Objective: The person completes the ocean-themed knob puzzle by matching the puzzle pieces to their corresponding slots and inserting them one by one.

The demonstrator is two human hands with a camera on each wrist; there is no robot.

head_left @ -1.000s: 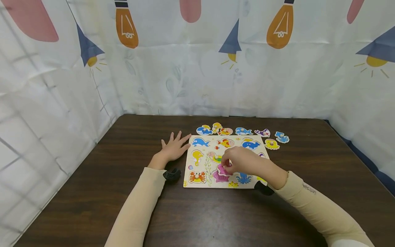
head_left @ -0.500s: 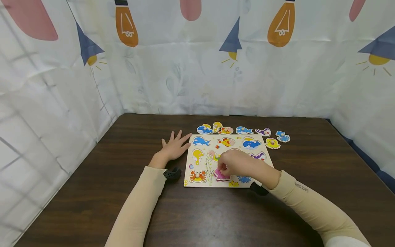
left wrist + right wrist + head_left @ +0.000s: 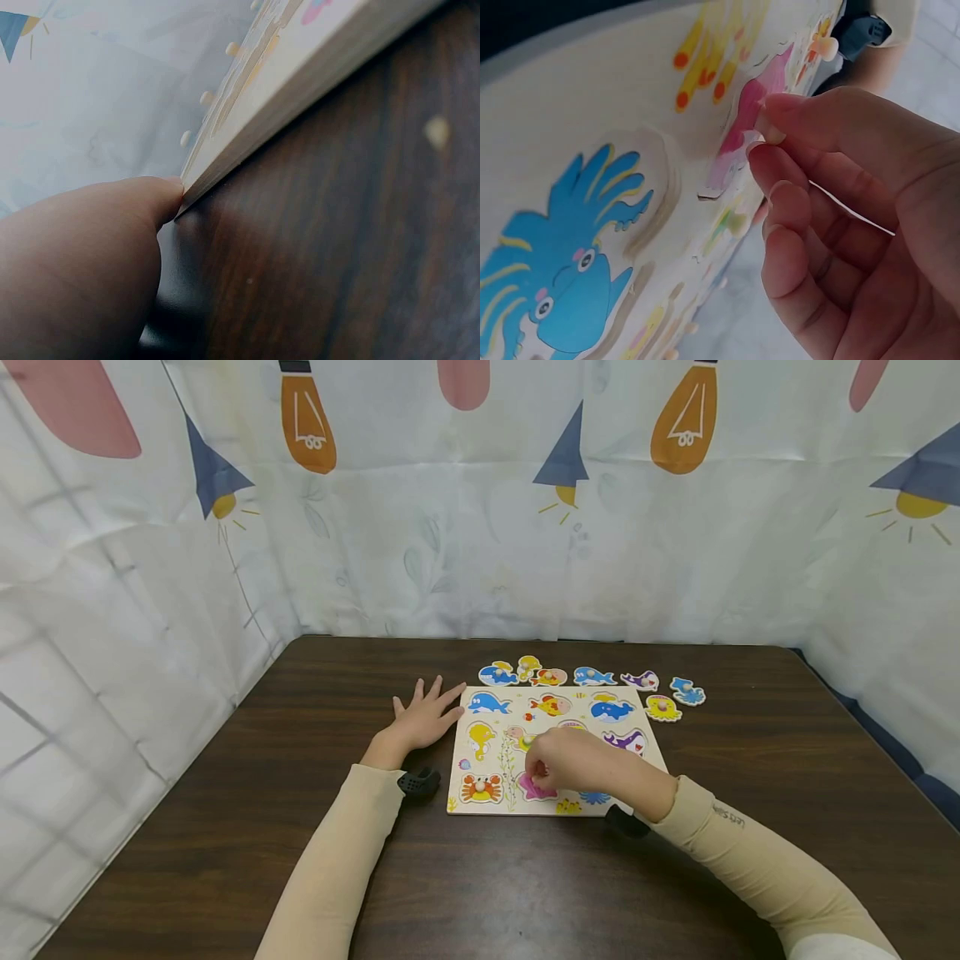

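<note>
My right hand (image 3: pixel 581 760) pinches the small knob (image 3: pixel 771 129) of a pink puzzle piece (image 3: pixel 536 788) between thumb and forefinger. In the right wrist view the pink piece (image 3: pixel 754 105) lies in or on its place on the wooden puzzle board (image 3: pixel 517 807); I cannot tell how flush. My left hand (image 3: pixel 420 724) lies spread on the table at the board's left side, and its thumb (image 3: pixel 169 196) touches the board's edge in the left wrist view. A crab piece (image 3: pixel 480 788) and a turtle piece (image 3: pixel 525 742), partly hidden by my hand, sit on the board.
Behind the board lie several loose sea-animal pieces, among them a blue whale (image 3: pixel 594 677) and a purple one (image 3: pixel 640 682). A yellow octopus piece (image 3: pixel 663 708) and a blue piece (image 3: pixel 687 692) lie right of it. Printed cloth (image 3: pixel 450 552) hangs around the dark table (image 3: pixel 480 893).
My right hand has moved slightly left and lowered the pink piece, which was held raised and tilted over the pink picture. My left hand has stayed in place.
</note>
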